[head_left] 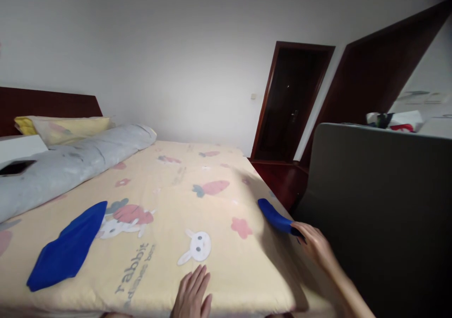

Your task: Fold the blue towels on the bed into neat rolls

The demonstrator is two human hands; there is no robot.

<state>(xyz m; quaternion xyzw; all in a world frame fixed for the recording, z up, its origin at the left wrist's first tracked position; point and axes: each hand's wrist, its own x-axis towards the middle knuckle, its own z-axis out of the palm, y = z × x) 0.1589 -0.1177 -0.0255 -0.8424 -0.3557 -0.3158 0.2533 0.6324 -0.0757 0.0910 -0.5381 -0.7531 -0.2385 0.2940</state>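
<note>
My right hand (310, 240) grips one end of a narrow blue cloth item (274, 216) with a dark end, over the right edge of the bed. My left hand (193, 292) rests palm down on the yellow printed bedsheet (169, 233), near the front edge, just below a white rabbit face; its fingers lie flat and it holds nothing. A larger blue folded cloth (68, 247) lies flat on the left part of the bed, beside a printed strawberry and rabbit.
A rolled grey quilt (88, 153) crosses the bed's left side, with a phone (17, 167) on it and a yellow pillow (77, 129) behind. A dark grey panel (377, 205) stands close to my right arm. Beyond is a dark door (293, 106).
</note>
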